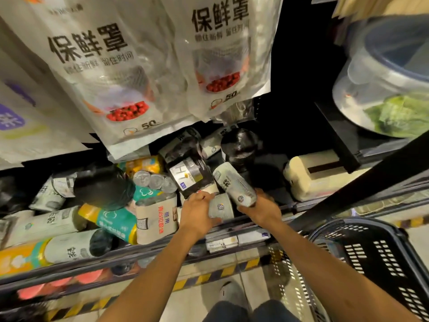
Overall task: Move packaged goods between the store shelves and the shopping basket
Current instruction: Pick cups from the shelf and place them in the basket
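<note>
Both my hands reach into a low store shelf (232,225) crowded with rolled packaged goods. My left hand (198,211) grips a pale grey roll (221,206) lying at the shelf's front edge. My right hand (261,209) holds a longer grey-white roll with black lettering (233,182), tilted up and to the left above the shelf. A dark shopping basket (371,259) hangs at my right forearm, low on the right; its inside is mostly hidden.
Large white hanging bags with a red-fruit picture (111,73) overhang the shelf. Black rolls (103,188), teal-and-yellow packs (116,219) and a cream box (311,174) fill the shelf. Clear tubs (383,77) stand upper right. Yellow-black tape marks the floor by my shoe (232,296).
</note>
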Demonstrator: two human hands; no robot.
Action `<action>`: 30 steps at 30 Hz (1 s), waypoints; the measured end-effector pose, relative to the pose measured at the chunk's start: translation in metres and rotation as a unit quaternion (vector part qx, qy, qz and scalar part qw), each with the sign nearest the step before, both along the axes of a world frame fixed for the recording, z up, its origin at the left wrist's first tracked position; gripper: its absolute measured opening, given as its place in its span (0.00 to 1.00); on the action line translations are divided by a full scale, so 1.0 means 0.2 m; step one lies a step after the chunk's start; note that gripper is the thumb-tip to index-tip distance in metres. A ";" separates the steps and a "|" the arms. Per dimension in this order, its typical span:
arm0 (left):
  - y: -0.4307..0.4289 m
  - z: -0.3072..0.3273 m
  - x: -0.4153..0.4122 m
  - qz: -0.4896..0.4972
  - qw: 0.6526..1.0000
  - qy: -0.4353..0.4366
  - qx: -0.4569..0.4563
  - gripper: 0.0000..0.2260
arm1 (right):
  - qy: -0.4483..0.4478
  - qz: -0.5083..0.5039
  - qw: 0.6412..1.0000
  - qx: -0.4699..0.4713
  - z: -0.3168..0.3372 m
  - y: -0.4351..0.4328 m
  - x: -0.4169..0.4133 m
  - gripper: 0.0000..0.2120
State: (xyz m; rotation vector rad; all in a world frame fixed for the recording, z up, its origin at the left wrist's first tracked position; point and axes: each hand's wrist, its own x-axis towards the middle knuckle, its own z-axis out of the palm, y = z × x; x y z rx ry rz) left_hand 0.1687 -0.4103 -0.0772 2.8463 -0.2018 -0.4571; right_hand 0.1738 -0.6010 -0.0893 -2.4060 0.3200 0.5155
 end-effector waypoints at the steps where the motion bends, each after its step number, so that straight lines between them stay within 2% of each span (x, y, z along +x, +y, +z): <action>1: 0.00 0.00 0.00 -0.001 1.000 0.001 0.001 0.34 | -0.004 -0.002 1.000 -0.001 0.01 0.00 0.00 0.31; 4: 0.00 0.01 0.00 -0.009 1.000 0.002 0.009 0.33 | -0.027 -0.032 0.999 0.025 0.02 0.00 -0.01 0.30; 8: 0.00 0.07 -0.02 -0.009 1.000 -0.015 -0.006 0.32 | -0.084 -0.126 0.984 0.089 0.09 0.00 -0.03 0.32; 12: 0.04 0.14 -0.04 0.024 0.994 -0.042 -0.101 0.30 | -0.146 -0.165 0.969 0.113 0.16 -0.03 -0.08 0.29; 15: 0.06 0.20 -0.07 0.047 0.986 -0.067 -0.146 0.36 | -0.167 -0.184 0.959 0.138 0.22 -0.09 -0.16 0.28; 18: 0.04 0.26 -0.11 0.051 0.977 -0.083 -0.191 0.39 | -0.194 -0.182 0.951 0.156 0.28 -0.15 -0.25 0.28; 24: -0.10 0.34 -0.22 0.086 0.946 -0.101 -0.297 0.31 | -0.260 -0.139 0.942 0.161 0.43 -0.25 -0.43 0.26; 28: -0.23 0.37 -0.36 0.087 0.929 -0.074 -0.352 0.28 | -0.248 -0.165 0.941 0.157 0.51 -0.35 -0.60 0.30; 30: -0.31 0.39 -0.44 0.073 0.930 -0.069 -0.353 0.29 | -0.254 -0.166 0.941 0.151 0.53 -0.43 -0.71 0.29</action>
